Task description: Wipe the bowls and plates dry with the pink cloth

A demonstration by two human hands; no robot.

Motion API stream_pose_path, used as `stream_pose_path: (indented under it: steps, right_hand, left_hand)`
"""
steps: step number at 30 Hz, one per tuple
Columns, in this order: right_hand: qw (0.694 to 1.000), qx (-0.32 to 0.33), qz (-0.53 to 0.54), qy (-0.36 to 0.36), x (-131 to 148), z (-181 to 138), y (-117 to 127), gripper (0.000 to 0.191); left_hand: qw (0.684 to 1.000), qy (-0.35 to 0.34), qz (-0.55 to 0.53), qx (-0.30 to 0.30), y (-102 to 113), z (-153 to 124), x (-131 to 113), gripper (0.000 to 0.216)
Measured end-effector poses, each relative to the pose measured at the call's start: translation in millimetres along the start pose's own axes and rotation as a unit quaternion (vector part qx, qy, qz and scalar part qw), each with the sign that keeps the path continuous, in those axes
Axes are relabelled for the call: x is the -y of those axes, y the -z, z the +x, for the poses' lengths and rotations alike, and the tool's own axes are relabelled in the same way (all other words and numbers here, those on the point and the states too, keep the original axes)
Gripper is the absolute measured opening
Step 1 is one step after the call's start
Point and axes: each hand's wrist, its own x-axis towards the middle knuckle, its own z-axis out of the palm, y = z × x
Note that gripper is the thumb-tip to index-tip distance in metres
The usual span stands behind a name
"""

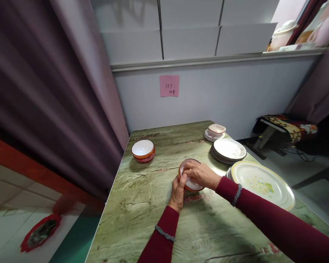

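An orange-rimmed white bowl (191, 174) stands on the green table (142, 204) in front of me. My left hand (178, 191) grips the bowl's near left edge, fingers curled round the rim. My right hand (201, 174) reaches over the bowl from the right, its fingers bent down into the inside, pressed on something pale that I cannot make out. A stack of similar orange bowls (143, 150) sits further back to the left.
Along the table's right side stand a large yellow-rimmed plate (263, 182), a stack of white plates (229, 150) and small dishes with a pink square bowl (216, 131). A purple curtain (57, 91) hangs at left. A pink note (169, 86) is on the wall.
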Motion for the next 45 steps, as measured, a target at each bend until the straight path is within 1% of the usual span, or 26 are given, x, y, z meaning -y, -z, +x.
stream_pose_path:
  steps: [3, 5, 7, 8, 10, 11, 12, 14, 16, 17, 18, 20, 21, 25, 27, 29, 30, 32, 34, 35, 37, 38, 41, 42, 43, 45]
  right_hand:
    - [0.997, 0.012, -0.034, -0.073, 2.8, 1.7, -1.6, 0.024]
    - [0.991, 0.026, -0.01, -0.133, 6.2, -0.6, -1.0, 0.025]
    - [0.985, 0.041, 0.027, -0.164, 10.4, -3.1, 0.0, 0.022]
    - [0.984, 0.049, 0.043, -0.163, 12.4, -3.8, 0.5, 0.019]
    - [0.986, 0.066, 0.073, -0.137, 15.8, -3.1, 1.5, 0.014]
    - [0.986, 0.067, 0.092, -0.119, 16.8, -1.8, 1.9, 0.013]
    - [0.987, 0.053, 0.108, -0.102, 17.1, 0.0, 2.4, 0.013]
    - [0.992, -0.019, 0.109, -0.067, 15.5, 4.2, 3.3, 0.013]
    - [0.993, -0.101, 0.05, -0.03, 10.9, 7.3, 4.8, 0.015]
    - [0.992, -0.122, 0.005, -0.016, 8.0, 8.0, 5.7, 0.015]
    - [0.991, -0.126, -0.039, -0.008, 5.3, 7.8, 6.6, 0.016]
    - [0.99, -0.096, -0.098, -0.014, 2.4, 5.1, 8.2, 0.017]
    - [0.991, -0.074, -0.11, -0.031, 3.0, 2.8, 8.8, 0.019]
    - [0.987, 0.026, -0.068, -0.141, 19.0, -5.7, 9.1, 0.02]
    - [0.984, 0.051, -0.043, -0.165, 29.6, -5.5, 9.7, 0.016]
    - [0.986, 0.051, -0.02, -0.154, 36.2, -1.3, 11.1, 0.013]
    - [0.988, 0.039, -0.005, -0.148, 37.1, 1.6, 12.2, 0.012]
    - [0.991, -0.005, 0.011, -0.131, 34.6, 7.6, 14.4, 0.015]
    - [0.993, -0.047, -0.016, -0.107, 28.3, 11.1, 16.3, 0.016]
    - [0.993, -0.057, -0.044, -0.097, 24.9, 11.5, 17.0, 0.016]
    - [0.99, -0.051, -0.088, -0.098, 19.9, 9.7, 17.5, 0.018]
    - [0.988, -0.041, -0.093, -0.117, 18.8, 8.0, 17.4, 0.02]
    - [0.979, 0.002, -0.054, -0.198, 21.6, 4.5, 16.0, 0.021]
    - [0.976, 0.015, -0.039, -0.213, 23.6, 4.8, 15.3, 0.019]
    - [0.976, 0.027, -0.019, -0.214, 25.7, 6.1, 14.7, 0.017]
    - [0.981, 0.038, 0.049, -0.184, 28.6, 10.7, 13.6, 0.017]
  left_hand:
    - [1.0, -0.003, -0.007, -0.004, 1.6, 1.6, 3.3, 0.057]
    - [1.0, -0.003, -0.015, -0.003, 2.0, 2.1, 5.2, 0.059]
    - [1.0, -0.003, -0.022, 0.007, 2.1, 2.0, 5.9, 0.06]
    - [1.0, -0.003, -0.024, 0.014, 2.1, 1.8, 5.8, 0.059]
    - [0.999, -0.005, -0.03, 0.026, 2.2, 1.4, 5.2, 0.055]
    - [0.999, -0.003, -0.036, 0.026, 2.2, 1.3, 4.9, 0.054]
    - [0.999, 0.003, -0.046, 0.025, 2.3, 1.3, 4.6, 0.054]
    - [0.997, 0.019, -0.069, 0.02, 2.4, 1.4, 4.4, 0.056]
    - [0.996, 0.032, -0.077, 0.019, 2.6, 1.6, 4.7, 0.058]
    - [0.996, 0.032, -0.075, 0.02, 2.6, 1.8, 4.9, 0.057]
    - [0.997, 0.029, -0.072, 0.019, 2.5, 2.1, 5.1, 0.056]
    - [0.997, 0.021, -0.074, 0.009, 2.1, 2.8, 5.7, 0.056]
    - [0.997, 0.016, -0.079, 0.003, 1.8, 3.2, 6.0, 0.057]
    - [0.997, -0.007, -0.071, -0.01, 1.0, 3.7, 6.9, 0.054]
    - [0.998, -0.013, -0.055, -0.009, 1.3, 3.1, 7.0, 0.047]
    - [0.998, -0.008, -0.056, -0.005, 1.6, 2.3, 6.7, 0.044]
    - [0.998, -0.002, -0.062, -0.002, 1.7, 1.9, 6.5, 0.045]
    - [0.997, 0.01, -0.077, 0.005, 1.5, 1.5, 6.3, 0.05]
    - [0.997, 0.01, -0.082, 0.011, 1.1, 1.4, 6.1, 0.053]
    - [0.997, 0.005, -0.081, 0.015, 1.0, 1.6, 5.8, 0.053]
    - [0.996, -0.013, -0.081, 0.02, 1.2, 2.8, 5.0, 0.055]
    - [0.996, -0.025, -0.083, 0.021, 1.5, 3.6, 4.4, 0.056]
    - [0.995, -0.057, -0.077, 0.018, 3.5, 6.6, 3.8, 0.056]
    - [0.995, -0.066, -0.069, 0.014, 4.3, 7.4, 4.0, 0.055]
    - [0.995, -0.073, -0.063, 0.012, 4.9, 8.0, 4.5, 0.056]
    - [0.995, -0.069, -0.065, 0.011, 5.4, 8.0, 5.4, 0.06]
